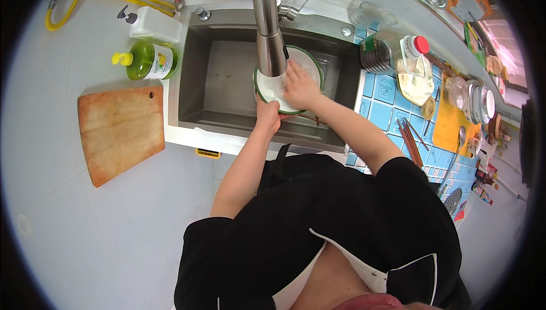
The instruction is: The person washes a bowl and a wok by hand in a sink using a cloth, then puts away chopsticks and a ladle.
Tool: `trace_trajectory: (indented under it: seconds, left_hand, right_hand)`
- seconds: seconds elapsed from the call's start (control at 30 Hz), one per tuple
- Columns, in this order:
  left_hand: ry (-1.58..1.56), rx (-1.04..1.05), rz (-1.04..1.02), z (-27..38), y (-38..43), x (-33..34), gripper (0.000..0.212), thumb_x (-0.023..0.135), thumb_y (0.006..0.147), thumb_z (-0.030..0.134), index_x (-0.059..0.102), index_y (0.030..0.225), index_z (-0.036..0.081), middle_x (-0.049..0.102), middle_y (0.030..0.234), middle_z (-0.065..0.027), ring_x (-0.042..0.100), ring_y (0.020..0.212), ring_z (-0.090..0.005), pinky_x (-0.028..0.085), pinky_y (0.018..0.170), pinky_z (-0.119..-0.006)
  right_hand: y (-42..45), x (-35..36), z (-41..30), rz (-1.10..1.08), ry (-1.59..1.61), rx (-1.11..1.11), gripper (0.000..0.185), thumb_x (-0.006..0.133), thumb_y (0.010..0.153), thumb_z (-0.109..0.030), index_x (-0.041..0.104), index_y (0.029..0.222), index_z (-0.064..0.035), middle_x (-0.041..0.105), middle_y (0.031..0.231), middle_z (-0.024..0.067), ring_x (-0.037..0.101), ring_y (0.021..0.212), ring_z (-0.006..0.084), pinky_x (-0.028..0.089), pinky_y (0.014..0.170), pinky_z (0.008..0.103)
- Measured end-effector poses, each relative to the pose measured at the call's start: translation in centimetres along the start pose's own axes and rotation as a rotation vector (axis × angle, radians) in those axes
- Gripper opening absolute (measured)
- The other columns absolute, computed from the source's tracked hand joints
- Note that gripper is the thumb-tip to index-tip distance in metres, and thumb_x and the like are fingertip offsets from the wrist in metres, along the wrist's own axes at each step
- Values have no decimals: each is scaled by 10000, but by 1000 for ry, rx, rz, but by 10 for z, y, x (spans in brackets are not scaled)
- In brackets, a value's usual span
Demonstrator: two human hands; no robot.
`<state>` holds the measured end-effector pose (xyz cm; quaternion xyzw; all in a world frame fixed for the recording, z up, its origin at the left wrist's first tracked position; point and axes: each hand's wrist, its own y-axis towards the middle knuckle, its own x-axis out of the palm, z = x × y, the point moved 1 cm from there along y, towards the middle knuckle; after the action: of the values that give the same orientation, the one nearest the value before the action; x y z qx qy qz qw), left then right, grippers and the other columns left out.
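Observation:
A white plate or shallow bowl with a green rim [303, 59] is tilted inside the grey sink [230, 75], under the metal faucet spout [270, 54]. My left hand [268, 116] grips its near edge, the thumb over the rim. Flat against its inner surface lies my right hand [302, 87], fingers stretched out. The spout hides part of the dish. Whether water is running is hard to tell. Beneath the near rim, thin brown sticks [315, 119], perhaps chopsticks, show on the sink floor.
Left of the sink are a green pump bottle [140, 60], a white pump bottle [155, 24] and a wooden cutting board [121, 133]. On the right stand a large red-capped plastic jug [384, 52], a bundle of chopsticks [410, 143], a yellow board [448, 126] and stacked bowls [475, 101].

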<state>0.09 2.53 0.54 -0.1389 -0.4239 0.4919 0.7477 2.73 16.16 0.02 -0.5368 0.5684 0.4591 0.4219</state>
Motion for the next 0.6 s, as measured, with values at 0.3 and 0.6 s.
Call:
trace_trajectory:
  seconds: [0.3,0.6]
  left_hand:
    - [47,18,39,26,-11,-17,740,332,647,-133,201,1335,110,402,1243,-221,532,1036,-408,566,669,-536]
    - [172,289,302,-3,8,-5,707,300,684,-160,227,1340,94,356,1280,-174,506,1071,-355,579,670,-456]
  right_hand:
    - [-21,-25,12,-519,355,-330,445,358,923,-360,431,1315,-163,450,1315,74,367,1264,235,257,1056,415]
    - [-23,30,1,218,595,346,700,418,683,105,287,1361,-11,277,1408,212,285,1292,372,261,1063,364]
